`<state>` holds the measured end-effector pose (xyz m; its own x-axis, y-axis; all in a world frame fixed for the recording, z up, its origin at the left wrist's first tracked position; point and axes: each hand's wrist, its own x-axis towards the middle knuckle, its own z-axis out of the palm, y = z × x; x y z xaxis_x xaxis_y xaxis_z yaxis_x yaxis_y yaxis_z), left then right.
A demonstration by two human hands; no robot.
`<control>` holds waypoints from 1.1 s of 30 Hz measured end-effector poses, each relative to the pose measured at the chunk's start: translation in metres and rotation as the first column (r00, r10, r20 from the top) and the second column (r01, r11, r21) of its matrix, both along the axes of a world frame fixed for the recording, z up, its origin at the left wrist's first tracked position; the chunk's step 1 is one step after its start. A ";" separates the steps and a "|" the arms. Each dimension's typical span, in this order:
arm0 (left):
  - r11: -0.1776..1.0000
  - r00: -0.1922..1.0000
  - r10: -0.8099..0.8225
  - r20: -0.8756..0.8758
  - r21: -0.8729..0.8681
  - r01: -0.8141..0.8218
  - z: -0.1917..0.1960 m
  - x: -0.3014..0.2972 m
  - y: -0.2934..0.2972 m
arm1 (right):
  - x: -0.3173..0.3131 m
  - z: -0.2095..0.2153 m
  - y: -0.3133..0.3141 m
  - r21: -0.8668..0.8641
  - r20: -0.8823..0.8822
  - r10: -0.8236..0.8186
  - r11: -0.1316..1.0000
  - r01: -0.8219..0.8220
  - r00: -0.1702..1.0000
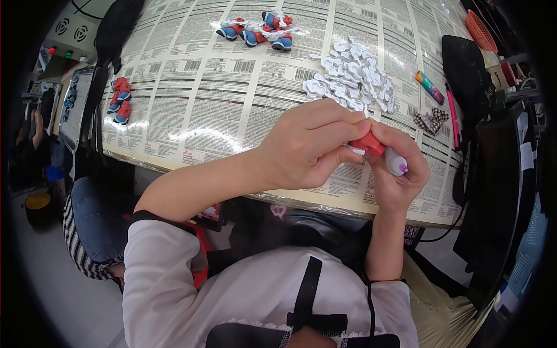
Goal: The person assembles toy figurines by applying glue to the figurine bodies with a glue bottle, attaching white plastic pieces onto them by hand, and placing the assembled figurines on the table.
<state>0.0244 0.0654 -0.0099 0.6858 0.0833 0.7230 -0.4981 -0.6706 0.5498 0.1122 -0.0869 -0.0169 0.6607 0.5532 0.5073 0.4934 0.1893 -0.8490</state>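
Close to the table's near edge, my two hands meet around a small red plastic part (370, 143) with a bit of white at its lower left. My left hand (310, 142) pinches it from the left, fingers closed. My right hand (403, 153) grips its right side between thumb and fingers. Tucked in that same right hand is a white tube (396, 163) with a purple tip, perhaps a glue bottle. Just beyond lies a heap of flat white plastic pieces (351, 72). What the fingertips press on is partly hidden.
Red-and-blue figure parts with white pieces (255, 35) lie at the far middle; more red-and-blue parts (120, 100) sit at the left. To the right are a colourful tube (429, 87), a pink pen (451, 116), a checked cloth bow (431, 120) and an orange basket (481, 31).
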 end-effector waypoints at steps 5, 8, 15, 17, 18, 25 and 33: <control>1.000 1.000 -0.007 -0.007 -0.012 0.007 -0.001 0.000 0.001 | 0.000 0.000 0.000 -0.005 -0.002 -0.002 1.000 0.002 1.000; 1.000 1.000 -0.016 -0.017 -0.004 0.016 0.000 0.001 0.001 | -0.001 0.001 0.001 0.000 -0.018 -0.002 1.000 0.002 1.000; 1.000 1.000 -0.013 -0.006 0.024 0.013 0.001 0.003 0.002 | 0.001 0.000 0.000 0.039 -0.067 0.024 0.999 -0.022 0.997; 1.000 1.000 -0.016 -0.012 0.024 0.016 0.001 0.004 0.002 | 0.001 -0.001 0.001 0.042 -0.100 0.027 0.999 -0.023 0.995; 0.999 1.000 -0.012 0.002 0.030 0.012 0.000 0.004 0.002 | 0.001 -0.001 0.001 0.044 -0.116 0.029 0.999 -0.024 0.993; 0.999 1.000 -0.001 0.016 0.036 0.000 0.001 0.005 0.001 | 0.001 -0.001 0.000 0.041 -0.121 0.038 0.999 -0.034 0.992; 1.000 0.999 0.018 -0.032 0.014 -0.017 0.002 0.004 0.000 | 0.002 0.000 -0.002 0.012 -0.103 0.037 0.999 -0.035 0.994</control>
<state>0.0281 0.0656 -0.0077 0.7072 0.0861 0.7017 -0.4683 -0.6866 0.5562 0.1144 -0.0890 -0.0172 0.6896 0.5726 0.4434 0.3959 0.2146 -0.8929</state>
